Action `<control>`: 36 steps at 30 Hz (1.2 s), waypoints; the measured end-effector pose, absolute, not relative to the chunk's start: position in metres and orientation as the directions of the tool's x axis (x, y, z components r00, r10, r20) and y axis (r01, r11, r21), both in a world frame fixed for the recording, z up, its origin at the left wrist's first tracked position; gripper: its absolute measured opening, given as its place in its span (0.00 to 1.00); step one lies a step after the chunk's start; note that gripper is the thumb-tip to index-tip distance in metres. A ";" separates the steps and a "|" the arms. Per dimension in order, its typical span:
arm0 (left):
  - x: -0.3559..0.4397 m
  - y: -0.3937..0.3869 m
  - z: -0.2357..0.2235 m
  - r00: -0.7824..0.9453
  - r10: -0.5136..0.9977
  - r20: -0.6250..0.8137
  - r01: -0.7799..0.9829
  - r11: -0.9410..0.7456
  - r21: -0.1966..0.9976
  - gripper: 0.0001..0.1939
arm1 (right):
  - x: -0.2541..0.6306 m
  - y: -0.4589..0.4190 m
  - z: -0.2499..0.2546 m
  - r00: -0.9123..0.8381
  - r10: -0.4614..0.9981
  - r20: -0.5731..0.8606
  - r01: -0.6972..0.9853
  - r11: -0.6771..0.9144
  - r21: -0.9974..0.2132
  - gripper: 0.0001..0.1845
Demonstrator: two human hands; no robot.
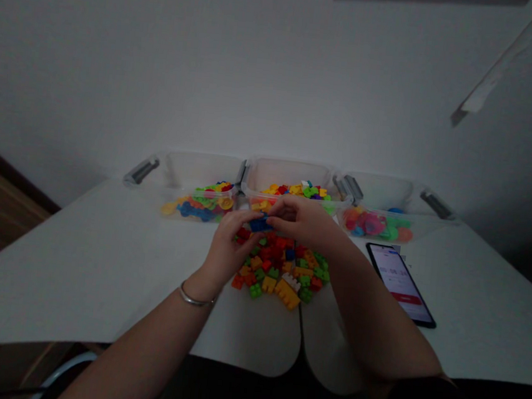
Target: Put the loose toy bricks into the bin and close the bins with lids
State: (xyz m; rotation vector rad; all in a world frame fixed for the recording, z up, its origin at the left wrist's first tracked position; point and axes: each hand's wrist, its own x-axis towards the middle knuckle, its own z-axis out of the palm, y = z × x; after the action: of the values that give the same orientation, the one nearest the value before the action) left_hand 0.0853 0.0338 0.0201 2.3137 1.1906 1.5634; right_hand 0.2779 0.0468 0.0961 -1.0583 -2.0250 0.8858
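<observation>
A blue toy brick (258, 224) is held up over a loose pile of building bricks (278, 263). My left hand (228, 246) grips it from the left between thumb and fingers. From the right, the fingertips of my right hand (308, 222) pinch the same brick at its right end. Part of the brick is covered by my fingers, so I cannot tell whether it is one piece or several joined. Red, orange, yellow and green bricks lie beneath, and a larger yellow brick (287, 294) is at the pile's near edge.
Behind the pile, against the wall, stand three clear bins: a left bin (184, 170), a middle bin (292, 169) and a right bin (380, 188), each holding colourful plastic pieces. A phone (401, 285) lies right of my right forearm. A seam divides the white table (146, 276).
</observation>
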 end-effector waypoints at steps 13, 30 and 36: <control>0.076 0.039 0.015 0.392 0.680 0.620 0.532 -0.717 0.450 0.08 | 0.330 0.056 0.117 0.019 0.838 0.545 0.700 0.378 -0.606 0.09; 0.072 0.038 0.019 0.611 0.695 0.379 0.592 -0.719 0.364 0.13 | 0.319 0.069 0.104 -0.157 0.895 0.417 0.946 0.258 -0.195 0.24; 0.073 0.037 0.016 0.626 0.682 0.377 0.570 -0.731 0.375 0.17 | 0.317 0.068 0.100 -0.195 0.911 0.364 0.967 0.240 -0.081 0.30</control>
State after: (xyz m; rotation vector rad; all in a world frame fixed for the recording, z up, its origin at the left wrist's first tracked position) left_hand 0.0729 0.0373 0.0164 2.6297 1.0285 0.7458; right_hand 0.3170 0.0681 0.0997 -1.7345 -2.1825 -0.2357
